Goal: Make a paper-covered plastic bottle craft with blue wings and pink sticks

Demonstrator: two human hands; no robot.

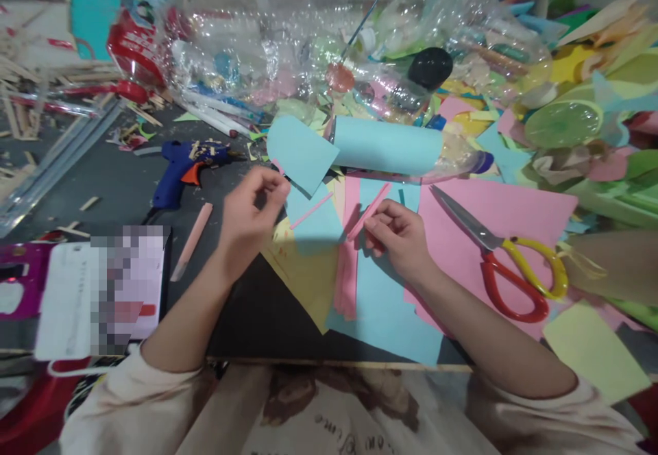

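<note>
My left hand (253, 210) pinches the corner of a light blue paper piece (299, 153) with a rounded end, held above the table. A thin pink strip (311, 210) slants just below it. My right hand (399, 234) is closed on one end of another pink paper strip (371, 210), over sheets of blue paper (383, 304) and pink paper (514, 212). A plastic bottle wrapped in light blue paper (388, 145) lies on its side just beyond both hands.
Red and yellow scissors (508, 263) lie on the pink sheet to the right. A blue glue gun (185, 167) and a pink stick (191, 241) sit left. Clear plastic bottles (288, 37), wooden sticks (20, 92) and coloured paper scraps (591, 119) crowd the back and sides.
</note>
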